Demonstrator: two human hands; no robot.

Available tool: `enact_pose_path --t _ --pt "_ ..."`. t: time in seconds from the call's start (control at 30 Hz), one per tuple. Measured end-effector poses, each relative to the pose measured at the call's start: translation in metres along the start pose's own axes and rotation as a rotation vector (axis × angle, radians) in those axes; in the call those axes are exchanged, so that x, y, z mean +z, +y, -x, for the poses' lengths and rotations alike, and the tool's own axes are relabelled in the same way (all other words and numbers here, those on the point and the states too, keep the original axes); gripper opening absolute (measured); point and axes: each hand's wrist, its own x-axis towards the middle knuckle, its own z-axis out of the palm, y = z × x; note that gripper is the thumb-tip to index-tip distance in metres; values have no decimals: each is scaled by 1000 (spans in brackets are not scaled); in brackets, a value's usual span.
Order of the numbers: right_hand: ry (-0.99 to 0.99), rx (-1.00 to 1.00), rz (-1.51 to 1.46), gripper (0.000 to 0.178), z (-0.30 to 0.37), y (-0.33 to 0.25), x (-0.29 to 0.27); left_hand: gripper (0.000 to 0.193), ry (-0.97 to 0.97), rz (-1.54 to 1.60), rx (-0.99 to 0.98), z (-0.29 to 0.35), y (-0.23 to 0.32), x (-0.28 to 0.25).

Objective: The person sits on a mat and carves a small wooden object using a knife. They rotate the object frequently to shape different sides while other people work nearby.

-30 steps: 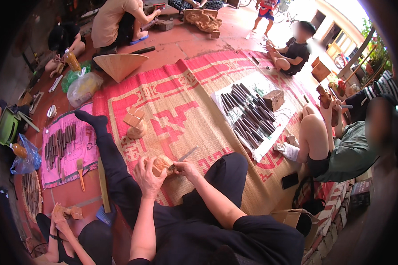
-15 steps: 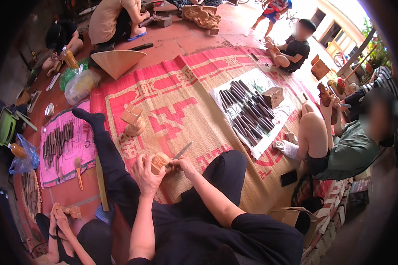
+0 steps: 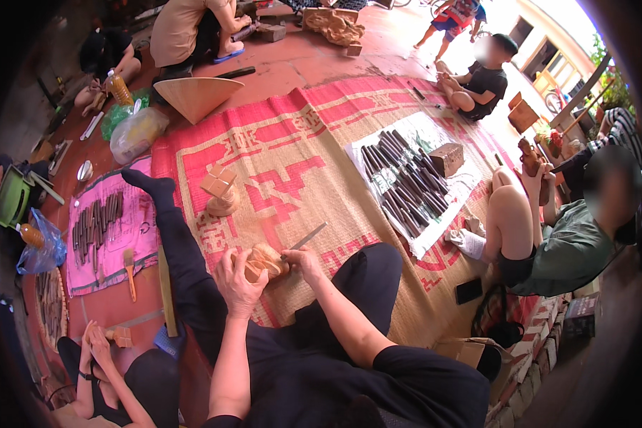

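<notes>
My left hand [image 3: 238, 282] is wrapped around a small carved wooden piece [image 3: 267, 261] held over my lap, pressing it from the left side. The piece is light brown with rounded, rippled cuts. In my right hand [image 3: 304, 263] is a narrow grey metal file [image 3: 311, 234], gripped close to its lower end, its tapered tip pointing up and to the right. The right fingers are beside the right end of the carving; whether the file touches the wood cannot be made out. Another wooden carving [image 3: 223, 203] with a square block top stands on the mat beyond my hands.
A red and tan woven mat [image 3: 278, 153] lies under me. Dark-handled tools rest on a white sheet [image 3: 435, 241] and a pink cloth [image 3: 132, 228]. A brush [image 3: 130, 274], a phone [image 3: 469, 290] and a wooden block [image 3: 447, 159] lie around. Several people sit nearby.
My right hand has shifted slightly right and up with the file, which now slants lower. More of the carving's right side shows. The whole view has shifted slightly.
</notes>
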Motion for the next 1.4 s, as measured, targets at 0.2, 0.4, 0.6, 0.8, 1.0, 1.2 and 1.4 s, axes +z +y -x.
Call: enact_pose_path --t 0.2,0.4,0.6,0.8,1.0,1.2,1.4 --pt "-47 -50 111 30 4 10 3 50 -3 -37 4 7 2 -3" --pt "-139 -14 -53 30 2 0 9 49 2 -5 3 6 1 -3" --pt "29 59 -31 16 -9 9 8 49 2 -10 18 0 2 0" --pt "-98 -17 -54 16 -14 7 14 49 9 9 10 2 0 0" --pt "-19 -5 -75 14 -9 8 17 49 -12 -6 38 0 2 0" --pt "-117 6 16 25 -10 5 13 50 -28 -10 7 -1 1 1" --pt "-92 -19 38 17 -10 4 17 51 -66 -3 24 -3 5 2"
